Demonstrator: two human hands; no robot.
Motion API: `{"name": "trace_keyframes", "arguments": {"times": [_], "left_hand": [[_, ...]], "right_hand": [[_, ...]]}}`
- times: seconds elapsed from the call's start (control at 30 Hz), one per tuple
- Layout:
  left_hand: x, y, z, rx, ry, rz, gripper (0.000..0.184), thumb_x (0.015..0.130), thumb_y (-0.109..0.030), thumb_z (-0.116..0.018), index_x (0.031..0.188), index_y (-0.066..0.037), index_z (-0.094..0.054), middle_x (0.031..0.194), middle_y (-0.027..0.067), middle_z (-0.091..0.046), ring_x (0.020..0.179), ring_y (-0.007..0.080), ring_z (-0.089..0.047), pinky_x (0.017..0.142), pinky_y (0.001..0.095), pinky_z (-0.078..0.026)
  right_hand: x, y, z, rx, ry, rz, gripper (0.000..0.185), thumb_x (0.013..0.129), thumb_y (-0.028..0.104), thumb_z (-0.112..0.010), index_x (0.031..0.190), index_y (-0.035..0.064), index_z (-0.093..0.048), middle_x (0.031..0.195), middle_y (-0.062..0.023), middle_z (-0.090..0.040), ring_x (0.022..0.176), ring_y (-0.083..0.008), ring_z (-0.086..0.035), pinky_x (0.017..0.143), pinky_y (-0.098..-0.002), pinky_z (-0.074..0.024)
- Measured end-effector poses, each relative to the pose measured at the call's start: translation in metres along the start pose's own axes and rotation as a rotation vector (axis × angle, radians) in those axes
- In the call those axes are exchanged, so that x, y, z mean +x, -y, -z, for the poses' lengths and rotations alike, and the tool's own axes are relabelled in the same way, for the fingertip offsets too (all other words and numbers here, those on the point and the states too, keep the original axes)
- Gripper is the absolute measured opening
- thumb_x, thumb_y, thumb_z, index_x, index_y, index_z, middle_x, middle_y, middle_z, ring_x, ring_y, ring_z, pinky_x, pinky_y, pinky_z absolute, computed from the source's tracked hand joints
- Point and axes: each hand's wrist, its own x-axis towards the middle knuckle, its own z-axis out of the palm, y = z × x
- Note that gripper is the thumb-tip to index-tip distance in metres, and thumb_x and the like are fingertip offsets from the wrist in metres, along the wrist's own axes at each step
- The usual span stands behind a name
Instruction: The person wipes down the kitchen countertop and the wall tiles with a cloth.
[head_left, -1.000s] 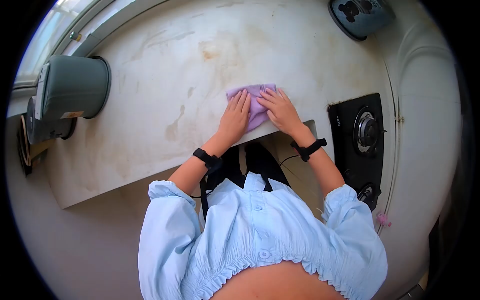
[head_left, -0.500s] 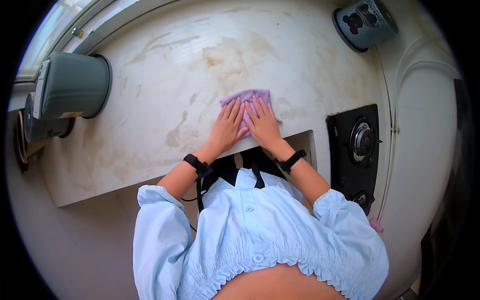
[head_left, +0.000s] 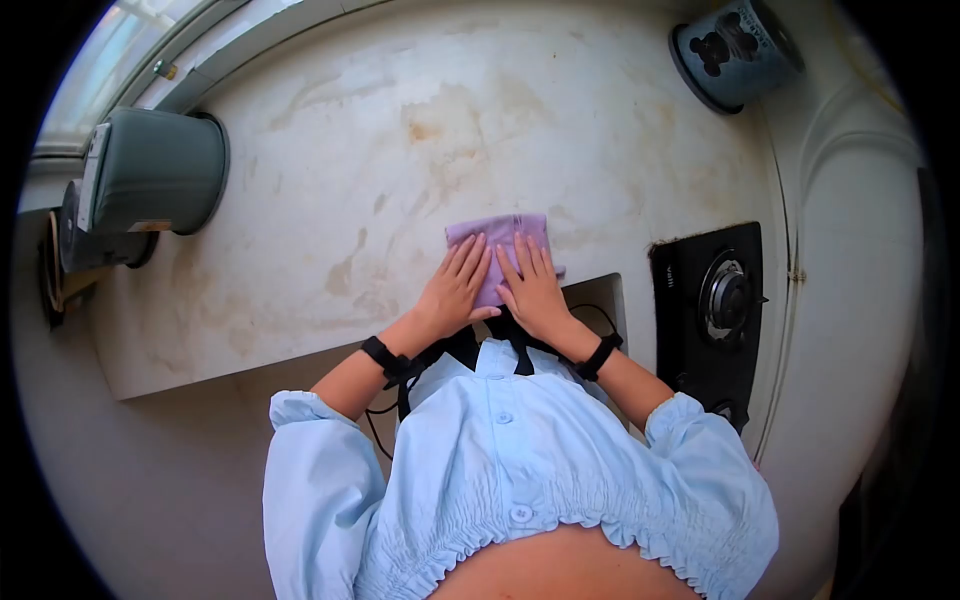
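Observation:
A purple cloth (head_left: 497, 226) lies folded near the front edge of a stained white countertop (head_left: 300, 230). My left hand (head_left: 455, 290) rests flat on the cloth's left part, its fingers stretched out and pointing away from me. On the right part lies my right hand (head_left: 533, 290), palm down with the fingers extended and slightly spread. Both palms press on the cloth without gripping it. Brown smears mark the counter beyond and to the left of it.
A black gas stove (head_left: 708, 315) is set in at the right, beside a cut-out (head_left: 598, 300) in the counter. Grey-green bins (head_left: 165, 170) stand at the left by the window. Another round bin (head_left: 735, 55) with a bear print is at the far right.
Both hands have drawn the cloth toward me, closer to the counter's front edge. More of the cloth now shows beyond the fingertips, and the hands sit slightly further apart.

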Motion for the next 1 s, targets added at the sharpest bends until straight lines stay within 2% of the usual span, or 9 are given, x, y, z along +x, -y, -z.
{"name": "trace_keyframes", "arguments": {"times": [0.03,0.17,0.37,0.4,0.5,0.63,0.73,0.83,1.0], "left_hand": [[0.000,-0.006,-0.002,-0.029,-0.001,0.006,0.096,0.072,-0.055,-0.058,0.137,0.007,-0.020,0.143,0.0230,-0.019,0.134,0.0360,-0.018,0.110,0.0429,-0.016],[0.029,-0.002,-0.009,0.029,-0.076,0.130,0.097,0.069,-0.052,-0.062,0.137,0.004,-0.022,0.144,0.0202,-0.020,0.134,0.0313,-0.019,0.109,0.0416,-0.017],[0.102,0.049,-0.012,0.134,-0.210,0.139,0.102,0.064,-0.049,-0.067,0.137,0.005,-0.022,0.144,0.0197,-0.020,0.134,0.0312,-0.019,0.109,0.0423,-0.017],[0.105,0.049,-0.013,0.146,-0.207,0.144,0.103,0.063,-0.050,-0.068,0.137,0.005,-0.022,0.144,0.0199,-0.020,0.134,0.0315,-0.019,0.109,0.0425,-0.017],[0.102,0.025,-0.018,0.126,-0.138,0.144,0.105,0.061,-0.052,-0.068,0.137,0.005,-0.022,0.144,0.0203,-0.020,0.134,0.0322,-0.018,0.109,0.0429,-0.016],[0.090,-0.033,-0.018,0.025,0.020,0.092,0.107,0.062,-0.058,-0.065,0.137,0.005,-0.021,0.144,0.0203,-0.020,0.135,0.0326,-0.016,0.110,0.0428,-0.014],[0.094,-0.058,-0.030,0.068,0.076,0.063,0.109,0.061,-0.063,-0.063,0.137,0.005,-0.022,0.144,0.0202,-0.020,0.135,0.0326,-0.016,0.110,0.0428,-0.013],[0.113,-0.058,-0.027,0.053,0.074,0.084,0.110,0.060,-0.063,-0.063,0.136,0.005,-0.023,0.144,0.0204,-0.020,0.135,0.0329,-0.016,0.110,0.0427,-0.013],[0.190,-0.012,-0.029,0.002,-0.125,0.004,0.108,0.060,-0.061,-0.065,0.136,0.006,-0.024,0.143,0.0211,-0.021,0.134,0.0334,-0.017,0.110,0.0429,-0.014]], "right_hand": [[-0.010,0.000,-0.004,0.046,-0.001,-0.019,0.057,0.085,0.026,-0.053,0.135,0.0059,-0.034,0.140,-0.0238,-0.027,0.129,-0.0391,-0.026,0.105,-0.0490,-0.0203],[0.019,-0.026,-0.019,0.035,-0.106,-0.013,0.055,0.085,0.022,-0.052,0.135,0.0054,-0.034,0.140,-0.0244,-0.026,0.130,-0.0381,-0.026,0.106,-0.0490,-0.0185],[0.108,-0.062,-0.015,-0.077,-0.273,-0.072,0.054,0.087,0.028,-0.048,0.136,0.0104,-0.035,0.142,-0.0173,-0.027,0.131,-0.0297,-0.027,0.107,-0.0479,-0.0168],[0.109,-0.065,-0.016,-0.085,-0.264,-0.076,0.055,0.087,0.031,-0.047,0.137,0.0123,-0.033,0.143,-0.0146,-0.026,0.131,-0.0277,-0.026,0.107,-0.0477,-0.0162],[0.083,-0.068,-0.012,-0.102,-0.150,-0.078,0.056,0.087,0.031,-0.048,0.138,0.0119,-0.032,0.144,-0.0149,-0.024,0.133,-0.0278,-0.024,0.107,-0.0475,-0.0154],[0.010,-0.065,0.008,-0.098,-0.008,-0.191,0.057,0.087,0.030,-0.049,0.138,0.0108,-0.032,0.144,-0.0155,-0.023,0.134,-0.0282,-0.023,0.107,-0.0490,-0.0152],[-0.020,-0.077,0.019,-0.046,0.073,-0.210,0.059,0.087,0.030,-0.049,0.139,0.0100,-0.029,0.144,-0.0159,-0.023,0.134,-0.0286,-0.022,0.106,-0.0503,-0.0156],[-0.012,-0.096,0.016,-0.080,0.051,-0.195,0.060,0.087,0.030,-0.049,0.139,0.0096,-0.028,0.144,-0.0160,-0.023,0.134,-0.0289,-0.021,0.106,-0.0508,-0.0161],[0.052,-0.159,0.018,-0.154,-0.039,-0.138,0.060,0.087,0.031,-0.047,0.139,0.0098,-0.027,0.144,-0.0158,-0.024,0.134,-0.0293,-0.022,0.106,-0.0510,-0.0164]]}}
